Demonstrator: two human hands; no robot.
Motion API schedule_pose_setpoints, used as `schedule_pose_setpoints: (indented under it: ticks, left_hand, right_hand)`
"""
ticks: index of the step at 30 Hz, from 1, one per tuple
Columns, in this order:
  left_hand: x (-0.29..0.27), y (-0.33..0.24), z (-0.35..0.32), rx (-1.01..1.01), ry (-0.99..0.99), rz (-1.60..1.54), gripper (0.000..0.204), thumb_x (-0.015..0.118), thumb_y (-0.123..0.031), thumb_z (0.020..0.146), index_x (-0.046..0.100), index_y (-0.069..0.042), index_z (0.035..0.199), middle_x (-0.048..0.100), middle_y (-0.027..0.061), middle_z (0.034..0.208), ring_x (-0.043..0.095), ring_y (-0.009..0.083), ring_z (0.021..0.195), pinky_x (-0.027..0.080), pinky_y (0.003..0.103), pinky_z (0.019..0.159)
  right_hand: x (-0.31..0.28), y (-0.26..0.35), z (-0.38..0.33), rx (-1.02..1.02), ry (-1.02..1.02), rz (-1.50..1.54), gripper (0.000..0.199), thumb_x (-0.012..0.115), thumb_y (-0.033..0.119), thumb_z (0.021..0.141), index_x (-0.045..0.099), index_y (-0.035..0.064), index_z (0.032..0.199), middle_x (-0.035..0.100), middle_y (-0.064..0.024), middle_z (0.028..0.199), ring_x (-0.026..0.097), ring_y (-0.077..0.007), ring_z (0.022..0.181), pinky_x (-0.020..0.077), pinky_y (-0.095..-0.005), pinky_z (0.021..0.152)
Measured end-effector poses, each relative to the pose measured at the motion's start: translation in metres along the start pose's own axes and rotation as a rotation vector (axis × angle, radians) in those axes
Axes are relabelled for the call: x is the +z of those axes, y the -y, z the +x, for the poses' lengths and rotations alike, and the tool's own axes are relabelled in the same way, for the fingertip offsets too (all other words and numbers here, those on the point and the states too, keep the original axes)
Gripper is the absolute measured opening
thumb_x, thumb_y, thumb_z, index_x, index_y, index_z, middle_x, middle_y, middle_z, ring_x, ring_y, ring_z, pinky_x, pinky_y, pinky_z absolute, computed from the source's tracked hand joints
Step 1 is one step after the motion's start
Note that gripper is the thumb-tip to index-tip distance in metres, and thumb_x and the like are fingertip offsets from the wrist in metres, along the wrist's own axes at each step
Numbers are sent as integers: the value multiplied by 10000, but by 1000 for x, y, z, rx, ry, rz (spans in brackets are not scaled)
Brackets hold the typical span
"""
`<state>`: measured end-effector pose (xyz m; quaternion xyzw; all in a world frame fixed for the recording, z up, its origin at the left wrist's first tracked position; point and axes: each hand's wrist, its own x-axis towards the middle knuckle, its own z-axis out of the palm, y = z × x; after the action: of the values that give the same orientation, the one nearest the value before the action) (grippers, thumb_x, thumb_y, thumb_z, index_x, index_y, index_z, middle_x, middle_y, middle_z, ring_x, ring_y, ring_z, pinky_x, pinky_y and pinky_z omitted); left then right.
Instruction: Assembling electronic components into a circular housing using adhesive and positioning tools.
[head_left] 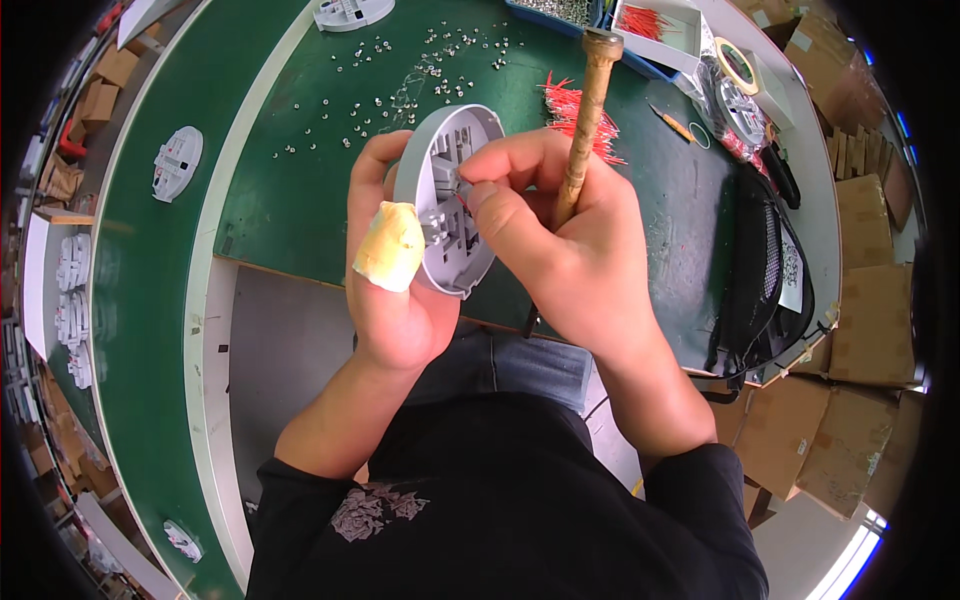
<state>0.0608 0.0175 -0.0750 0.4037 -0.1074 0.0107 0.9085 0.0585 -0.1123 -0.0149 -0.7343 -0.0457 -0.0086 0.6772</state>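
My left hand [390, 290] holds a round grey plastic base [450, 215] on its edge, inner side facing right, above the near edge of the green table. Yellowish tape [390, 245] wraps that thumb. My right hand [560, 240] presses thumb and forefinger into the ribbed inside of the base, where a bit of red wire shows. The same hand also keeps a wooden-handled tool [588, 110] tucked between its fingers, handle pointing up and away.
Small metal nuts [420, 70] are scattered on the green mat [290, 190]. Red wire pieces [575, 105] lie right of them; trays [655, 25] at the far edge. Other round bases [177, 163] lie on the left belt. A black bag [760, 270] and cardboard boxes [870, 320] are on the right.
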Motion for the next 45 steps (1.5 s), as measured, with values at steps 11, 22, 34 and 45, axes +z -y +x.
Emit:
schedule_pose_setpoints:
  ticks: [11,22,34,45]
  left_hand:
    - [-16,0,5,66,167,109,679,705,-259,904,402,-2,1455,474,131,1407,516,221,1276,440,357,1045]
    - [2,-10,1,-26,117,-68,831,755,-263,863,296,-32,1517,442,128,1417,478,228,1306,406,366,1074]
    - [-5,-11,-6,-58,230,-230,660,623,-208,947,333,-11,1507,471,112,1408,491,195,1299,401,353,1089]
    - [-35,-22,-10,-121,173,-286,404,429,63,935,594,0,1299,653,152,1213,672,256,1069,554,348,908]
  right_hand:
    - [-10,15,1,26,37,-214,116,672,-51,898,653,-28,1010,665,-6,861,599,-37,742,476,-183,657]
    - [-8,16,-9,-10,-114,-195,144,746,-21,886,676,-42,1011,705,-60,971,653,-75,831,528,-204,743]
    - [-4,17,-18,-169,-55,-225,165,728,-28,900,719,-11,1064,720,-33,946,656,-79,832,532,-215,766]
    - [-10,16,-12,77,92,-217,151,752,79,914,699,-25,1009,676,-6,855,599,-57,740,473,-192,674]
